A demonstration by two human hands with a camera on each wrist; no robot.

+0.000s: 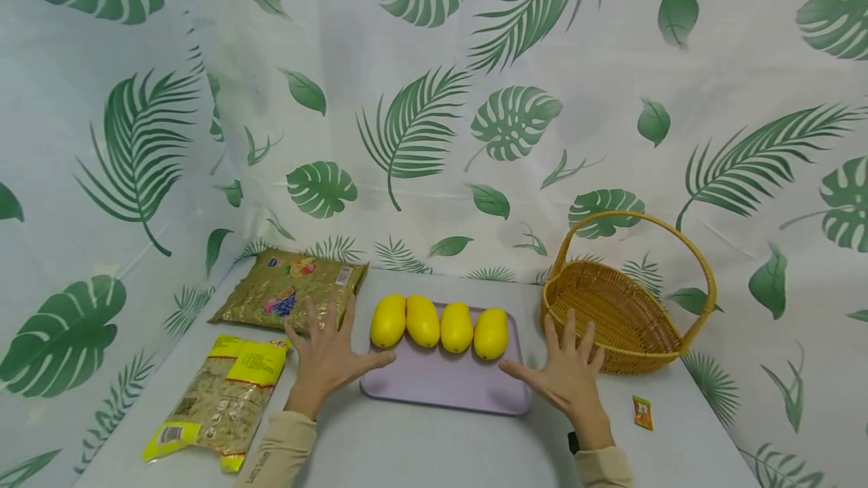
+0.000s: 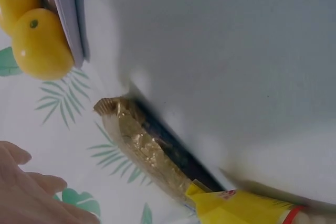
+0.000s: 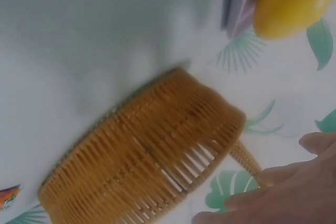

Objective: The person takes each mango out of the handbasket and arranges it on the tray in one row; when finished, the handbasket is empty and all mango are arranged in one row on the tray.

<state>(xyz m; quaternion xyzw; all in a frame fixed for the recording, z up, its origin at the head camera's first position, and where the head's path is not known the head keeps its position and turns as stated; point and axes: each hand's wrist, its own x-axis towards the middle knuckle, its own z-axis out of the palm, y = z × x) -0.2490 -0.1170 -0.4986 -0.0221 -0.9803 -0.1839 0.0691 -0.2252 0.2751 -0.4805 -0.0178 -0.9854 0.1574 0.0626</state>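
Both hands are held up with fingers spread, and neither grips anything. My left hand [image 1: 328,356] is at the left end of a pale purple tray [image 1: 447,388], its thumb overlapping the tray's edge in the head view. On the other side, my right hand [image 1: 568,376] has its thumb pointing at the tray's right edge and its fingertips overlapping the front of a wicker basket [image 1: 613,307]. Several smooth yellow oval fruits [image 1: 456,327] lie in a row along the tray's back half. The left wrist view shows a small green stem spot on one fruit [image 2: 42,45].
Left of the tray lie a gold bag with fruit pictures [image 1: 291,288] and, nearer, a yellow-ended clear packet [image 1: 220,398]. The basket's tall arched handle [image 1: 644,218] rises at the right. A small orange-red wrapped packet [image 1: 642,413] is in front of it. Leaf-print cloth [image 1: 407,44] hangs behind.
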